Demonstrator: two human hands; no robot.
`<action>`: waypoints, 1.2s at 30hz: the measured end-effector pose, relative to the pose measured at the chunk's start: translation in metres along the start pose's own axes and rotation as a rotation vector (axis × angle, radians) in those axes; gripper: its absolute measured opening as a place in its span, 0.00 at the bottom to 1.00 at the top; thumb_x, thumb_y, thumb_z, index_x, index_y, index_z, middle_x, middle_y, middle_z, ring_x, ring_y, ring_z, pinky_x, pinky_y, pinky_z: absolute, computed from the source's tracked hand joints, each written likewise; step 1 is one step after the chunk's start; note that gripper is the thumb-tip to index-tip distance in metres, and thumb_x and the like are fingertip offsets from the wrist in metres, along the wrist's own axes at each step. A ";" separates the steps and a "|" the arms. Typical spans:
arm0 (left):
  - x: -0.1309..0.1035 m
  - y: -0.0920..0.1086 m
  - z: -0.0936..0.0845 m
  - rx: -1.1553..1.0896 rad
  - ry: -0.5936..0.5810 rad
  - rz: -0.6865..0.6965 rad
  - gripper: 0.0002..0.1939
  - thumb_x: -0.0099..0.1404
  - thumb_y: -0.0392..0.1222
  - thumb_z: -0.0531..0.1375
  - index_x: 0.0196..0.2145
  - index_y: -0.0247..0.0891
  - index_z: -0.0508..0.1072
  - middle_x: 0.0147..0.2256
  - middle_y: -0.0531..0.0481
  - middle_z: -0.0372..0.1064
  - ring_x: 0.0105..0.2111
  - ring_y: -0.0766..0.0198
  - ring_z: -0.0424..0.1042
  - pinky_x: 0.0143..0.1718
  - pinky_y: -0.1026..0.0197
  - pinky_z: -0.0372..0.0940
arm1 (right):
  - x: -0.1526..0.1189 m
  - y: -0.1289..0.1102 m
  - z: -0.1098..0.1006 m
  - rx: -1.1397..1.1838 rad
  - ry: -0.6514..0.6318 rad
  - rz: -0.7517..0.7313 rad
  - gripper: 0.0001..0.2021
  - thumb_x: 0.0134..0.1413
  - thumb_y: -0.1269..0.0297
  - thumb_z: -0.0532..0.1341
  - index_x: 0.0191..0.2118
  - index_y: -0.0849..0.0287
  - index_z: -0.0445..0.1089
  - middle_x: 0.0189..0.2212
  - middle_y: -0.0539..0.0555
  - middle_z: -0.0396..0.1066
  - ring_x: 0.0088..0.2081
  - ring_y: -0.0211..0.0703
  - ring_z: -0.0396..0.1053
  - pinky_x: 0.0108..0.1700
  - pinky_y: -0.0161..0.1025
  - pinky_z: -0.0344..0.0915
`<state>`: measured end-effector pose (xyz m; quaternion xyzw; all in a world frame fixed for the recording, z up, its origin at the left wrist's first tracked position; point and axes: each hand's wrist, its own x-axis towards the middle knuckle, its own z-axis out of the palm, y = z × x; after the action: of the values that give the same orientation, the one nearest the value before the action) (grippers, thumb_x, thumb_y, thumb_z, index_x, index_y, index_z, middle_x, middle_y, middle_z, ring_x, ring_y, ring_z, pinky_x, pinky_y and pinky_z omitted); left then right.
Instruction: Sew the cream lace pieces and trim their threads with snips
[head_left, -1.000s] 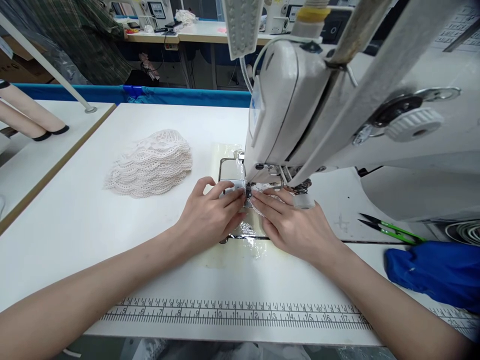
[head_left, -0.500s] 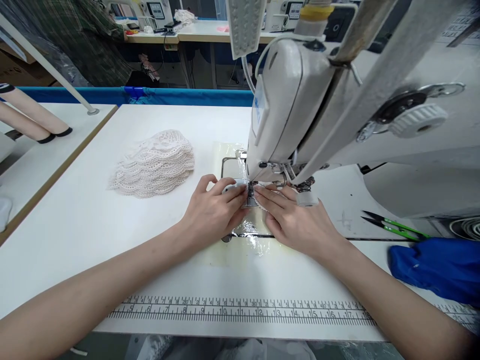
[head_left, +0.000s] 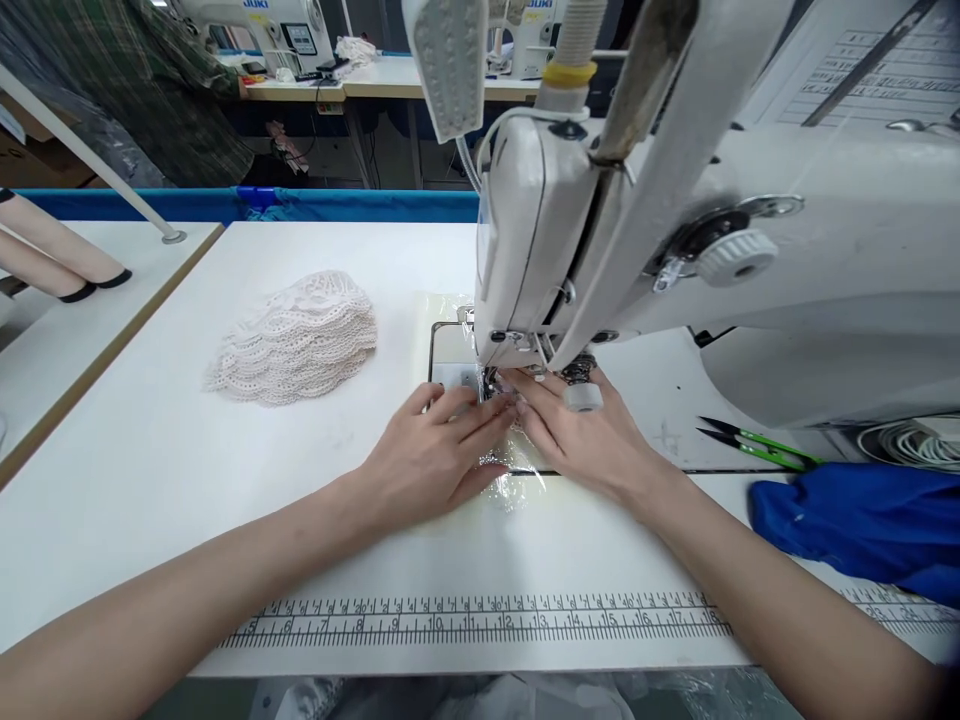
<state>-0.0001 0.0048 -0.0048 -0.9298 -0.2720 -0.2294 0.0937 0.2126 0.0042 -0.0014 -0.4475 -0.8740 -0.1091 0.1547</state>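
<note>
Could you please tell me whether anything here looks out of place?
Nothing looks spilled or broken. Only the clear film by the left hand looks odd, wrinkled and shiny against the smooth white table.

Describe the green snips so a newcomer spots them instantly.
On the white table under the sewing machine, go right from the right hand to the blue cloth. The snips lie just beyond it, dark blades pointing left. No neighbour shares their bright green handles.

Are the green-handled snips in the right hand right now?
No, the snips lie on the table beside the blue cloth, apart from the right hand, which is under the sewing machine's head.
</note>
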 end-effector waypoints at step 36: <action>-0.005 -0.012 -0.009 -0.095 -0.077 -0.037 0.14 0.69 0.37 0.56 0.50 0.35 0.73 0.47 0.43 0.75 0.49 0.56 0.72 0.49 0.53 0.68 | -0.012 -0.028 -0.016 -0.073 0.078 -0.107 0.16 0.58 0.81 0.51 0.37 0.60 0.74 0.41 0.51 0.78 0.40 0.40 0.72 0.56 0.42 0.59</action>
<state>-0.0136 0.0095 0.0010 -0.9362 -0.2812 -0.2079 0.0348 0.1994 -0.0265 0.0074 -0.4007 -0.8855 -0.1663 0.1661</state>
